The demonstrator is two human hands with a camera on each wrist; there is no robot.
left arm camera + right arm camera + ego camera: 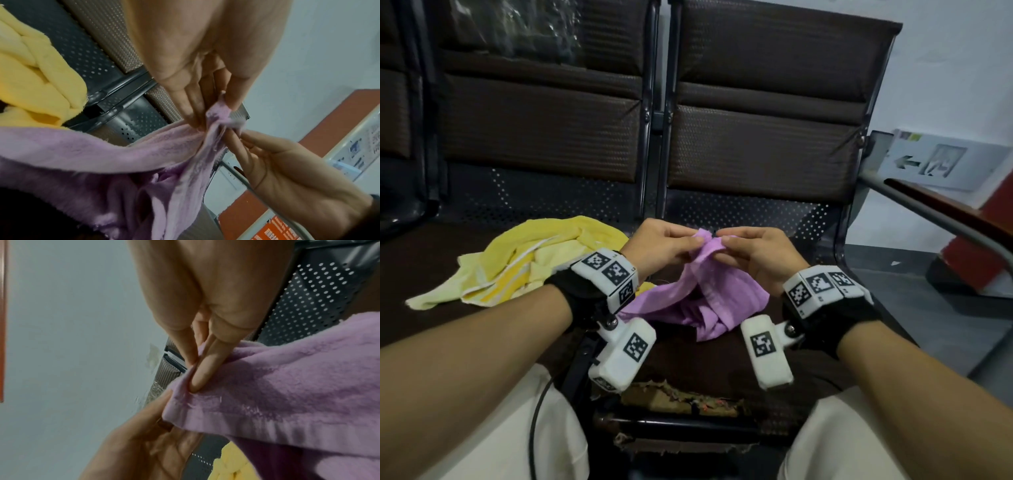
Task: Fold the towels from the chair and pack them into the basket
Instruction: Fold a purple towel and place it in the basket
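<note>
A purple towel point(695, 294) lies crumpled on the dark chair seat point(431, 318), with one part lifted. My left hand point(671, 241) and right hand point(743, 246) meet above it, and each pinches the raised edge between thumb and fingers. The left wrist view shows the purple towel point(102, 154) hanging from my left hand point(213, 110), with the right hand's fingers point(244, 146) beside it. In the right wrist view my right hand point(195, 369) pinches the hemmed purple towel point(287, 386). A yellow towel point(517, 263) lies bunched on the seat to the left. No basket is in view.
Brown padded chair backs point(756, 137) stand behind the seat. A metal armrest point(935, 212) runs along the right, with a red and white object beyond it. The seat's front edge point(681, 401) is torn. My light trousers point(517, 428) fill the bottom corners.
</note>
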